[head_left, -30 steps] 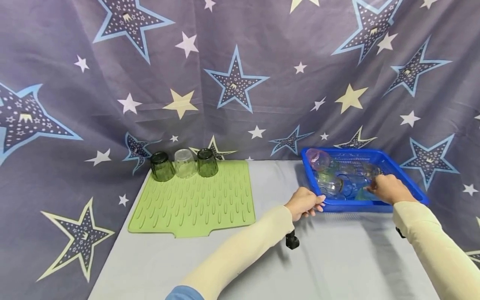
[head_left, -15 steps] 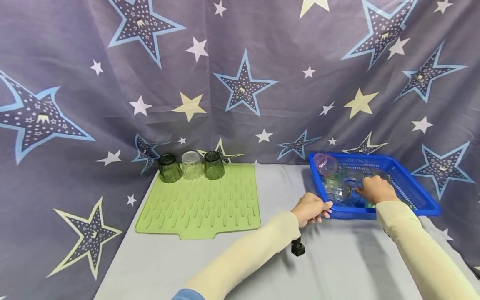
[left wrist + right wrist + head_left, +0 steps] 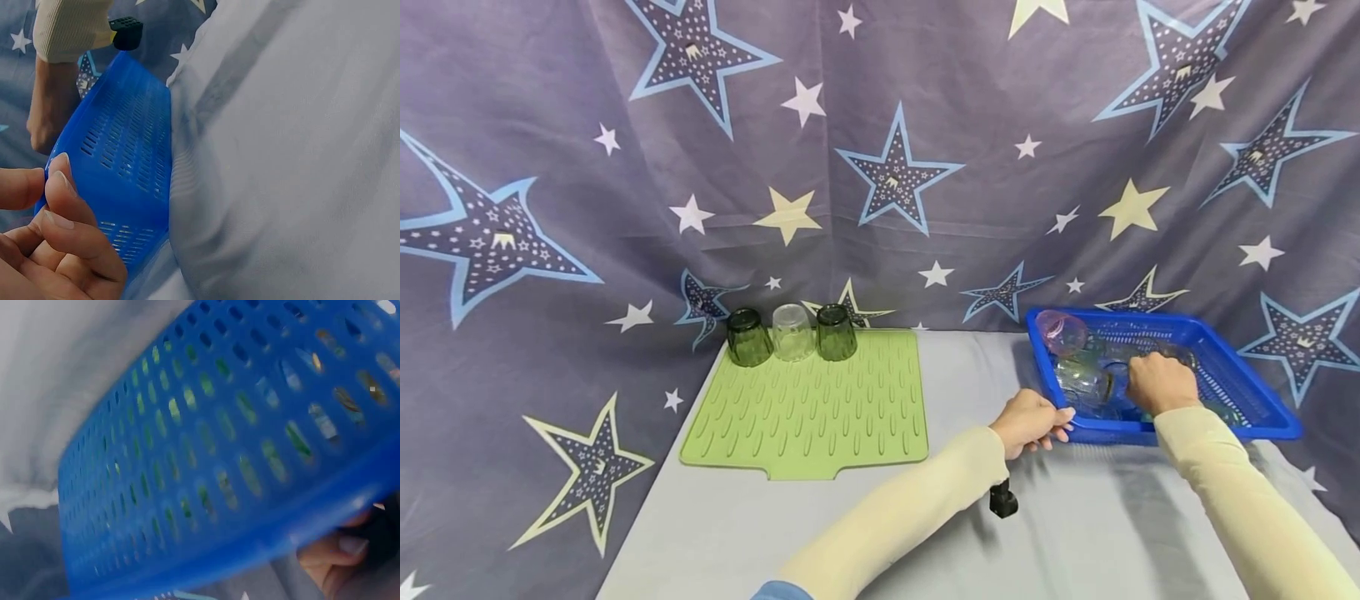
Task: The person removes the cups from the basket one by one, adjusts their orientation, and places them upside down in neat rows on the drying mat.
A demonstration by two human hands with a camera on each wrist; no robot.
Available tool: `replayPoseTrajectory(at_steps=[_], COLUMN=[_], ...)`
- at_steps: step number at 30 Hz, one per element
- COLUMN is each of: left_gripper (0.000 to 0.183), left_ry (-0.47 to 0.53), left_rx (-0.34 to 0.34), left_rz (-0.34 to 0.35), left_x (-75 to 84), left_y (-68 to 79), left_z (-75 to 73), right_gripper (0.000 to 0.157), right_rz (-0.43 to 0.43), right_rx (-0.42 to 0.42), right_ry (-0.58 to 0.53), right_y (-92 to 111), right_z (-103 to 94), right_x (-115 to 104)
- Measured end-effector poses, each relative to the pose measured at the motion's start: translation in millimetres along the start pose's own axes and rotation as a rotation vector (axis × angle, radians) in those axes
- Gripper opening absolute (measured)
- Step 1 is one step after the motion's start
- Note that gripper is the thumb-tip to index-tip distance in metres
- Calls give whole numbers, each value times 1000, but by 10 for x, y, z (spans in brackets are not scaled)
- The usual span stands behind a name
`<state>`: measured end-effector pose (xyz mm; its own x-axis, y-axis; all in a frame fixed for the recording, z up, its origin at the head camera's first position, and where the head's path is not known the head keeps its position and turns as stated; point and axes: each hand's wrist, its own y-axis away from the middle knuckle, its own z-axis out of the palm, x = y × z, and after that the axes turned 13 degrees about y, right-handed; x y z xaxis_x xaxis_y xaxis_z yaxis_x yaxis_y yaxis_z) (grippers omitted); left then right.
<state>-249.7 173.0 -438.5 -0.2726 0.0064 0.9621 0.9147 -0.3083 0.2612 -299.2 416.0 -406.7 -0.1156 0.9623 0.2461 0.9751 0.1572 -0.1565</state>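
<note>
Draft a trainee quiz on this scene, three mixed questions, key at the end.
1. True or false: the bare left hand grips the rim of the blue perforated plastic basket.

2. How many transparent tumbler-shaped cups stand on the light-green ribbed mat?
A. Two
B. Three
C. Five

3. Fill in: of those cups, the ___ one is colourless, and the others are dark green.

Key: 1 true; 2 B; 3 middle.
</note>
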Motion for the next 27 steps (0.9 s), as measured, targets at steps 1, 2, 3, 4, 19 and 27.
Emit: replayPoseTrajectory(at_steps=[1, 2, 3, 4, 19, 27], left_gripper=[33, 33, 33, 33, 33, 33], left_ry=[1, 2, 2, 3, -1, -45], left_rx=[-5, -8, -9, -10, -4, 10], left_rz=[3, 2, 1, 0, 1, -15], left_x=[2, 5, 5, 5, 23, 31], left_y=[1, 2, 2, 2, -21, -20], left_z=[6, 9, 13, 15, -5, -3], right_gripper=[12, 14, 15, 17, 26, 38], right_rz=[3, 9, 14, 23, 223, 272], right_rx=[22, 45, 63, 76, 115, 167], right_ry=[8, 14, 19, 20, -135, -206], right_y=[7, 15, 22, 30, 255, 431], right_z=[-25, -48, -73, -97, -278, -277], right_x=[7, 20, 38, 57, 490, 548])
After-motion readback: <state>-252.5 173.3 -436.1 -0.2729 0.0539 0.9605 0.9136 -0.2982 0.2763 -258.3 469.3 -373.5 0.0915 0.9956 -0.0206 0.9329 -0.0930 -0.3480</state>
